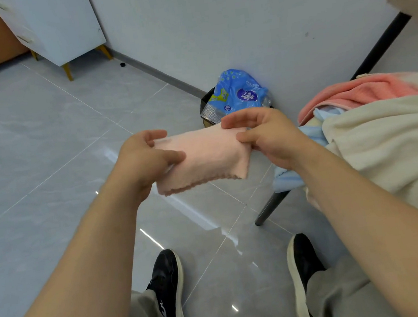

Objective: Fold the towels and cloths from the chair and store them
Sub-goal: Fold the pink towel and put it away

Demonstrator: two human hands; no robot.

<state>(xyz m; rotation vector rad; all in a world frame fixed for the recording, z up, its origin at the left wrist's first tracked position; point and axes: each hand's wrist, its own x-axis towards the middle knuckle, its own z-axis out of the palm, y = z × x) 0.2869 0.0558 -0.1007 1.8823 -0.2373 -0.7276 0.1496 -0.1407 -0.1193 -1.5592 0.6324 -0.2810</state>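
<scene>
While both hands hold it in the air, step: folding the small pale pink terry cloth, which looks already doubled into a short rectangle with its scalloped edge hanging down.
Cloth position: mid-air over the grey tiled floor, in front of the person and left of the chair pile.
Left hand: thumb and fingers pinch the cloth's left end.
Right hand: thumb and fingers pinch the upper right corner.
Next move: likely bring the ends together for one more fold. Edges need keeping aligned, as soft cloth sags with no surface under it.
Progress: early, judging by the pile left.
Chair: black-legged chair holds an unfolded heap of cream fluffy towel, coral pink towel and light blue cloth.
Bin: small black waste bin by the wall, blue printed plastic pack sticking out the top.
Cabinet: white drawer cabinet on yellow legs, drawers look closed, contents hidden. Can't tell if it's the storage spot.
</scene>
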